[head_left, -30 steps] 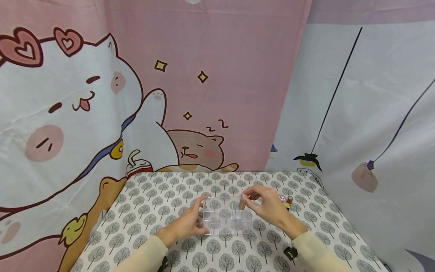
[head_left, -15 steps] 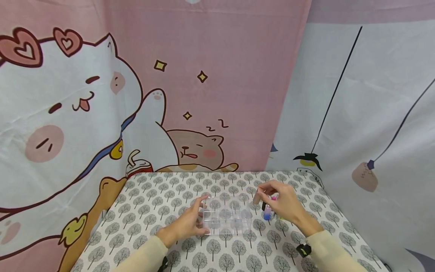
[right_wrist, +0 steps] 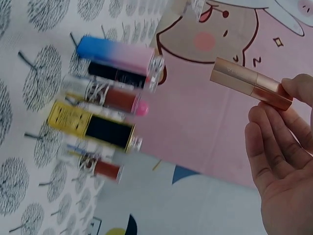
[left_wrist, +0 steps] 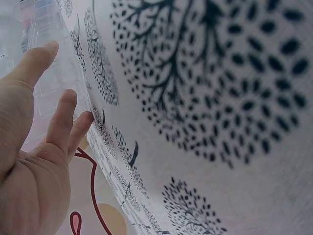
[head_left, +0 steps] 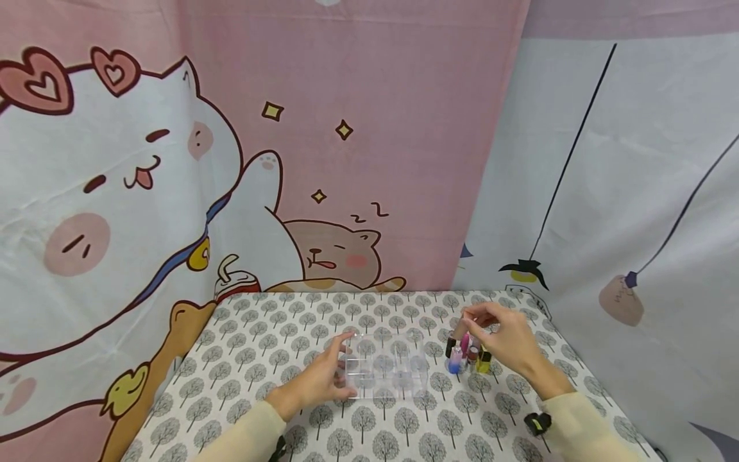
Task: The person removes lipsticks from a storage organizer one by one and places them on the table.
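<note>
My left hand (head_left: 320, 378) spans the left end of a clear compartmented box (head_left: 385, 367), its thumb at the near corner and its fingers at the far one. In the left wrist view, the fingers (left_wrist: 62, 120) are gently bent beside the see-through plastic. A rose-gold lipstick tube (right_wrist: 250, 83) is pinched by one end between the thumb and fingers of my right hand (head_left: 508, 333). That hand hovers over a cluster of cosmetics at the box's right, the lipstick near a black tube (head_left: 450, 347) and a pink-topped one (head_left: 465, 342).
A blue-to-pink tube (right_wrist: 117, 54), a yellow-and-black tube (right_wrist: 92, 126) and small reddish-brown tubes (right_wrist: 108, 169) stand close together. The tree-print cloth (head_left: 277, 410) covers the table, with a cartoon backdrop (head_left: 404, 160) behind it.
My right hand has carried the lipstick rightward from the box's far right corner to over the cosmetics, uncovering several of them. My left hand and the box have stayed in place.
</note>
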`<state>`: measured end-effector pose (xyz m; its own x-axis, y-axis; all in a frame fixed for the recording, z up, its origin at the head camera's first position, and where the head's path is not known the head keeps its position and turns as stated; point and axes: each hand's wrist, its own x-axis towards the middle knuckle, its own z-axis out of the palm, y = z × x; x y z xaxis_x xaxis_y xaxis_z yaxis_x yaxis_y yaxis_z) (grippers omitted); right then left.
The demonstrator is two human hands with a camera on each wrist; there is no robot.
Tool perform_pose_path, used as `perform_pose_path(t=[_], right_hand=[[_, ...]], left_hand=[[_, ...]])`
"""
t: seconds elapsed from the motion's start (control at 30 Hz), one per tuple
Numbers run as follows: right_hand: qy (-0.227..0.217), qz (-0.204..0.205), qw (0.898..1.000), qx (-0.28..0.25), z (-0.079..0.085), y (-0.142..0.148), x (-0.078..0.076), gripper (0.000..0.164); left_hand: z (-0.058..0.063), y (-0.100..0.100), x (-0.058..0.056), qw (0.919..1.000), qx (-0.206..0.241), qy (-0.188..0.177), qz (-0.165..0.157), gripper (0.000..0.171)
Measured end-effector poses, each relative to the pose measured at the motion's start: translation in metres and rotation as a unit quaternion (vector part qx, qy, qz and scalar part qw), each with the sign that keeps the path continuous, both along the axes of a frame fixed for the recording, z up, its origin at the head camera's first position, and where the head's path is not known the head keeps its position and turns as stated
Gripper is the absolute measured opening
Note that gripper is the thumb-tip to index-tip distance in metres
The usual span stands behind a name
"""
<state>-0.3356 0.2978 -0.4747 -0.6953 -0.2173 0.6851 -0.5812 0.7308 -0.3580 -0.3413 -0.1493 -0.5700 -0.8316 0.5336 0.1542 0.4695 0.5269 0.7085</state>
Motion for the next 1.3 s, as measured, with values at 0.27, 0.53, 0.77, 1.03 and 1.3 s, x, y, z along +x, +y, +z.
perform_pose_path(t=[0.27,0.53,0.77,1.03,1.3], right_hand=[[-0.009,-0.022,1.0,-0.003,-0.003,0.026,-0.001,0.017],[-0.011,-0.06,0.998,0.004,-0.006,0.047,0.0,0.019],[-0.039,-0.069,0.997,-0.001,-0.006,0.062,0.001,0.021],[-0.059,-0.076,0.995,-0.004,-0.016,0.077,-0.002,0.019],[-0.082,-0.085,0.993,0.0,-0.028,0.085,-0.001,0.019]], left_hand=[[0.001,0.0,0.001,1.0,0.002,0.001,0.0,0.134],[-0.001,0.0,0.0,0.9999,-0.006,-0.008,0.005,0.134],[0.0,0.0,-0.001,0.9999,-0.004,-0.01,0.005,0.134],[0.003,0.001,0.001,1.0,0.006,-0.004,0.005,0.134],[0.003,0.001,0.002,1.0,0.005,-0.005,0.006,0.134]])
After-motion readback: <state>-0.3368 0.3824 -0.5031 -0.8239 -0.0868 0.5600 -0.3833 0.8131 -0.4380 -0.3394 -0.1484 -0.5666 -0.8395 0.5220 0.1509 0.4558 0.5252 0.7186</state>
